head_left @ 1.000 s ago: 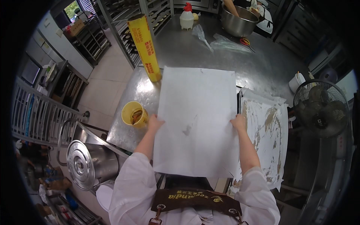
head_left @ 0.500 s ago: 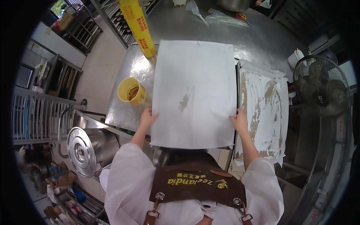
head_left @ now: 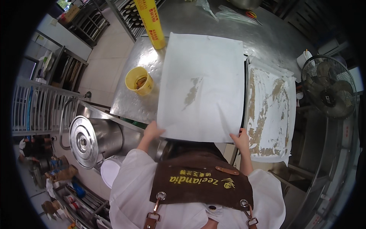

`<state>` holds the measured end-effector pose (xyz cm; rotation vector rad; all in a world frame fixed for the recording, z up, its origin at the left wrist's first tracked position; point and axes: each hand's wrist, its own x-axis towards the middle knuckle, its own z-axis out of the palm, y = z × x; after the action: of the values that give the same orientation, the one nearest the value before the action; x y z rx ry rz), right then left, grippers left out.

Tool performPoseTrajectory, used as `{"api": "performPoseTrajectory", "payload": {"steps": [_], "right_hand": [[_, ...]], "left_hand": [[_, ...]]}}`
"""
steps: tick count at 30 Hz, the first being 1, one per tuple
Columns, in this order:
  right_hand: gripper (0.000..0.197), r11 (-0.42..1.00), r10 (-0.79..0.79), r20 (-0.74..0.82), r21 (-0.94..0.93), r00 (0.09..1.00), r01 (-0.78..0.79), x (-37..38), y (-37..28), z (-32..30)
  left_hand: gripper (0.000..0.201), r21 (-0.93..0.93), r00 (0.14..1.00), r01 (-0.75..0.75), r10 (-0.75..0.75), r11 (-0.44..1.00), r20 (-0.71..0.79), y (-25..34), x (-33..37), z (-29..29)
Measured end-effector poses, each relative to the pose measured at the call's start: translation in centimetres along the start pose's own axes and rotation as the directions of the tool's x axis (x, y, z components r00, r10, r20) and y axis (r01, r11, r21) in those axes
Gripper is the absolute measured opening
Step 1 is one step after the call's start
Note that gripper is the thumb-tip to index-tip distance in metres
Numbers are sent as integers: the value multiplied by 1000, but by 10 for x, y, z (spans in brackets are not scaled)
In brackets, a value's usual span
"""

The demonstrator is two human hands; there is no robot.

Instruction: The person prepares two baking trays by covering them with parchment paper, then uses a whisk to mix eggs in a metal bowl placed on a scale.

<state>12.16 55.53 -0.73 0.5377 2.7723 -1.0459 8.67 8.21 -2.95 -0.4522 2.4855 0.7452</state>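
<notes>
A large white sheet of parchment paper (head_left: 204,65) lies in front of me, with a greyish damp-looking patch left of its middle. A dark edge shows under its right side. At its near left corner, my left hand (head_left: 153,131) is closed on the paper's edge, thumb on top and the other fingers partly hidden. My right hand (head_left: 240,139) pinches the near right corner, where a crease runs up the sheet. Right beside it is a paper-lined tray (head_left: 268,110) with patchy white and brown residue.
On the steel table (head_left: 127,103) left of the paper stand a yellow tub (head_left: 139,81) with brown pieces inside and a long yellow box (head_left: 151,24). A lidded steel pot (head_left: 95,141) stands at lower left. A fan (head_left: 328,87) is at right. Scissors (head_left: 251,15) lie at the back.
Both hands have slid from the paper's sides down toward its near corners. A crease has formed by the right hand. The whole view has shifted slightly.
</notes>
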Motion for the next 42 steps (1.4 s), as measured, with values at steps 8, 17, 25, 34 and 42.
{"api": "performPoseTrajectory", "payload": {"steps": [8, 17, 25, 34, 42], "right_hand": [[62, 997, 52, -43, 64, 998, -49, -2, -1, -7], [63, 997, 46, 8, -59, 999, -45, -16, -30, -20], [65, 995, 41, 66, -97, 997, -34, -16, -36, -26], [60, 980, 0, 76, -198, 997, 15, -16, -20, -18], [51, 986, -22, 92, -160, 996, 36, -17, -7, -10]], "left_hand": [[48, -513, 996, 41, 8, 857, 92, -17, 12, 1], [42, -387, 996, -2, 37, 922, 83, 1, -16, -17], [35, -537, 983, 28, 74, 843, 168, 1, -20, -32], [50, -299, 970, 31, 43, 954, 237, -7, -16, -25], [48, -164, 976, 43, -6, 985, 219, -23, -10, -15]]}}
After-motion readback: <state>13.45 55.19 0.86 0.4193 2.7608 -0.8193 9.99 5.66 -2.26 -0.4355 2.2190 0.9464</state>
